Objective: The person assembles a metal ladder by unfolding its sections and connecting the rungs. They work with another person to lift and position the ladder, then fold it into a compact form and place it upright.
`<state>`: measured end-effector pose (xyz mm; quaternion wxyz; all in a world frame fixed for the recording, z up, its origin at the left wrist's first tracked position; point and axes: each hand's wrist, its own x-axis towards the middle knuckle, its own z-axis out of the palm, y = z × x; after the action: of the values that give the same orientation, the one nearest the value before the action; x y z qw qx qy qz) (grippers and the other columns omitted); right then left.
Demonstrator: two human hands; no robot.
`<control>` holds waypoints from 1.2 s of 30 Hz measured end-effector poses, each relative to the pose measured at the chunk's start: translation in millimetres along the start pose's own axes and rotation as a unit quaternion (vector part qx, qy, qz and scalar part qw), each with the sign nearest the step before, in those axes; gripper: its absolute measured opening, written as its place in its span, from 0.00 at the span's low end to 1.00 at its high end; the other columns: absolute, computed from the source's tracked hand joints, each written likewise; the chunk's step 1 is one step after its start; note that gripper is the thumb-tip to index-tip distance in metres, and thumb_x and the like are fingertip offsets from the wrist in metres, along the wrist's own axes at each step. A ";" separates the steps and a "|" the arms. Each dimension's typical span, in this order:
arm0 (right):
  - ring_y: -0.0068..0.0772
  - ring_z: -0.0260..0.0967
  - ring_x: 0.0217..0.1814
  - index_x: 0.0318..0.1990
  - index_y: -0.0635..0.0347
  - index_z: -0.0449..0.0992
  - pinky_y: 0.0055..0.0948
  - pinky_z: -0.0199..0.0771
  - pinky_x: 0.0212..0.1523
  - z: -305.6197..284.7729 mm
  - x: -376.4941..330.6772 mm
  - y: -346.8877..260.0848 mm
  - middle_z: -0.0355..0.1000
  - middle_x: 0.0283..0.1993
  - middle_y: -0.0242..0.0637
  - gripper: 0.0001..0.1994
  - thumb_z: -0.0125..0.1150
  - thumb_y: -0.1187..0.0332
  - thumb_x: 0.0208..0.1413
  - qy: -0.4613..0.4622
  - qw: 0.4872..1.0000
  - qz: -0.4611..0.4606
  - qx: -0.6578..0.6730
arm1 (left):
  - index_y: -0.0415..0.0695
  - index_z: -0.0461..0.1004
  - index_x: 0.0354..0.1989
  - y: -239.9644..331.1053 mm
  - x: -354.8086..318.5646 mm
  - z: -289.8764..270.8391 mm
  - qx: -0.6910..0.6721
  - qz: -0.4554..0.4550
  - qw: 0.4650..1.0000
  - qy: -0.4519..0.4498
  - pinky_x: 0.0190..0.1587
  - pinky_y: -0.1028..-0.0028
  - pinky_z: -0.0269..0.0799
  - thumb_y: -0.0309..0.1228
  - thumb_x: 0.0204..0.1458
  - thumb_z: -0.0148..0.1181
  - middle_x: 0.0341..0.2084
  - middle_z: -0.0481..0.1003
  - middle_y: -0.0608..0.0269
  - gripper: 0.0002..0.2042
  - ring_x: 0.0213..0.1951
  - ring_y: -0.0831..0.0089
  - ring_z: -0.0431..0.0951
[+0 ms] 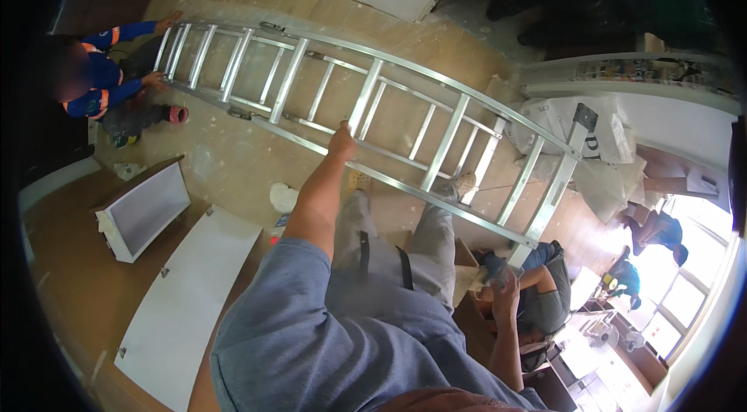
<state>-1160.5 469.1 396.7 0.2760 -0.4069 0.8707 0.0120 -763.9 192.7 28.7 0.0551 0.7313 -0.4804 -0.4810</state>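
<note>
Ladder (444, 143) is stretching across in front of us, its long axis slanting from our far left toward our near right, passing above our shoes (358, 180). Our left hand (341, 145) is curling around the near rail (296, 140), close to mid-length, where a rung (366, 98) is meeting it. Our right hand (506, 291) is bending its fingers beside the right end (521, 252); we are failing to make out whether it is gripping. At the far left a co-worker (99, 70) is touching the opposite end with both hands (154, 80). In our judgement, any shift is hinging on that slant: the left hand is lying nearer the middle, the right nearer the end.
</note>
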 end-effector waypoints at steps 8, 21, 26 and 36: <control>0.49 0.69 0.56 0.63 0.59 0.64 0.41 0.72 0.53 66.2 13.1 11.9 0.63 0.61 0.53 0.29 0.65 0.67 0.53 -0.090 0.994 0.053 0.040 | 0.39 0.58 0.54 -6.4 35.0 43.8 -0.003 -0.002 1.000 -0.003 0.50 0.55 0.72 0.20 0.52 0.50 0.43 0.74 0.36 0.19 0.49 0.44 0.75; 0.47 0.68 0.57 0.60 0.56 0.67 0.41 0.71 0.54 186.9 38.0 48.4 0.62 0.62 0.48 0.27 0.65 0.64 0.51 -0.270 0.959 0.071 0.053 | 0.41 0.58 0.60 -41.3 96.9 117.1 0.003 -0.006 1.000 0.020 0.53 0.57 0.70 0.17 0.51 0.49 0.46 0.73 0.37 0.25 0.52 0.44 0.73; 0.52 0.59 0.58 0.49 0.59 0.68 0.45 0.61 0.59 212.9 38.0 39.3 0.63 0.52 0.48 0.21 0.63 0.63 0.48 -0.186 0.981 -0.001 -0.063 | 0.41 0.58 0.60 -48.0 118.4 144.4 -0.015 -0.015 0.999 0.045 0.54 0.56 0.70 0.18 0.52 0.47 0.48 0.73 0.37 0.24 0.52 0.44 0.73; 0.53 0.58 0.50 0.42 0.65 0.65 0.47 0.59 0.53 229.5 60.8 13.2 0.60 0.43 0.49 0.19 0.60 0.63 0.47 -0.140 0.984 0.020 -0.112 | 0.41 0.45 0.70 -83.0 149.9 191.2 0.054 -0.018 0.995 -0.077 0.62 0.65 0.66 0.21 0.48 0.54 0.65 0.55 0.41 0.38 0.62 0.49 0.64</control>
<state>-1093.3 491.6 169.7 0.3473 -0.4117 0.8248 0.1718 -843.2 196.6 -215.4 -0.0299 0.7024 -0.4952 -0.5104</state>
